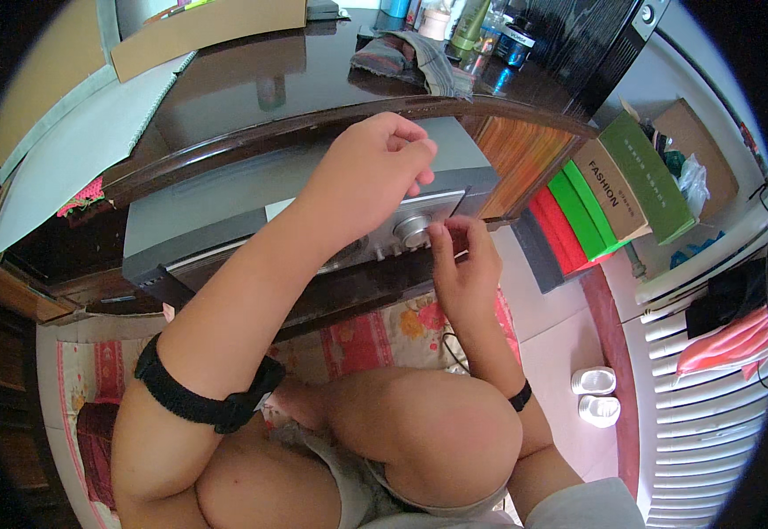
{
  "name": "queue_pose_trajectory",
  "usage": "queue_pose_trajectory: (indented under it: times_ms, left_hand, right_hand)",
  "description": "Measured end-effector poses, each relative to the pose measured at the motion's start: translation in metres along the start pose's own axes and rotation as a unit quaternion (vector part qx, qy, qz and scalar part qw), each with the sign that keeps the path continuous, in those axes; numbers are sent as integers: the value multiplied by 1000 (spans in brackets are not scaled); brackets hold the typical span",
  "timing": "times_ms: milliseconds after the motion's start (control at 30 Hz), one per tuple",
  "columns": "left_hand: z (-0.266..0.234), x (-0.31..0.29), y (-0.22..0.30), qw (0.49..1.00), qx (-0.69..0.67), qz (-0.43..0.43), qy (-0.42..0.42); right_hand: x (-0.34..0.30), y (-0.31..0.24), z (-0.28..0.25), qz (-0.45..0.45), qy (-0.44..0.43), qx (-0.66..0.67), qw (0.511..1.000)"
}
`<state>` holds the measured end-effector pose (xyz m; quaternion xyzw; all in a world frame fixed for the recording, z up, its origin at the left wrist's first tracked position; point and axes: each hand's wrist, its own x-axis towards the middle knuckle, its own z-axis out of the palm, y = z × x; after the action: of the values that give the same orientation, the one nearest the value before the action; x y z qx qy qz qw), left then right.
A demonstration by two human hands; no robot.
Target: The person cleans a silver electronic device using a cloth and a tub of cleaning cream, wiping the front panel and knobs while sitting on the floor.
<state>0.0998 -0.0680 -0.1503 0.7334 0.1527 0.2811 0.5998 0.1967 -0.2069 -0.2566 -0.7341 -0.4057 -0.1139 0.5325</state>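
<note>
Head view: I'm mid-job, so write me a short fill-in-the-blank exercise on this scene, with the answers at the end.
1. The control nearest the right hand is a large, round, silver ____.
2. Vertically in the picture, the left hand appears ____ than the right hand.
3. The shoes on the floor at the right are coloured ____.
4. The band around the left arm is coloured ____.

Missing words: knob; higher; white; black.

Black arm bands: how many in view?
2: a wide one around the left forearm, near the elbow, and a narrow one around the right forearm. Others could be hidden.
</note>
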Motion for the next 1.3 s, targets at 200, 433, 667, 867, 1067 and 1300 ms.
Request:
queue_pose_trajectory:
  times_ms: [200, 433, 667, 867, 1067, 1300]
  left_hand:
    - [2, 4, -4, 1000, 2, -2, -8]
    - [3, 3, -5, 1000, 10, -3, -1]
    - [4, 2, -1, 1000, 13, -3, 4]
    - [4, 3, -1, 999, 40, -10, 23]
    - [5, 3, 0, 999, 34, -18, 25]
    - [4, 4, 2, 998, 48, -30, 20]
  right_hand:
    - [-5, 1, -2, -114, -34, -97, 988]
    - [-1, -1, -3, 44, -121, -28, 991]
    - [3, 5, -1, 132, -121, 49, 983]
    - [21, 7, -14, -193, 66, -82, 975]
    - [50, -8, -34, -270, -78, -101, 954]
    - [59, 1, -29, -247, -146, -129, 949]
